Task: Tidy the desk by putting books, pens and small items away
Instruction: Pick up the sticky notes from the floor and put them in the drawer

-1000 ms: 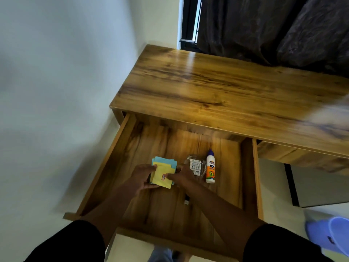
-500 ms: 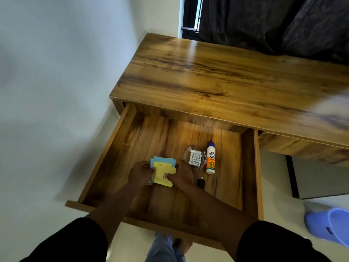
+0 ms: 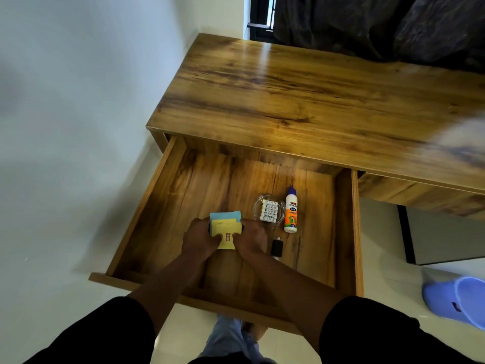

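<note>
A small stack of yellow and blue sticky notes (image 3: pixel 226 227) sits low inside the open wooden drawer (image 3: pixel 343 227). My left hand (image 3: pixel 199 239) grips its left side and my right hand (image 3: pixel 250 239) grips its right side, fingers curled round the edges. A clear round dish of white batteries (image 3: pixel 269 210) lies just right of the notes. Beside it lies a white glue bottle (image 3: pixel 290 210) with a purple cap. A small black item (image 3: pixel 277 248) rests on the drawer floor near my right wrist.
The wooden desk top (image 3: pixel 315 101) stretches behind the drawer. A white wall stands to the left. Dark curtains (image 3: pixel 367 22) hang at the back. A blue plastic tub (image 3: pixel 459 300) sits on the floor at the right. My feet show under the drawer front.
Both hands have closed in on the note stack from either side, squaring it. The camera has shifted slightly; the dish, the glue and the black item stay put.
</note>
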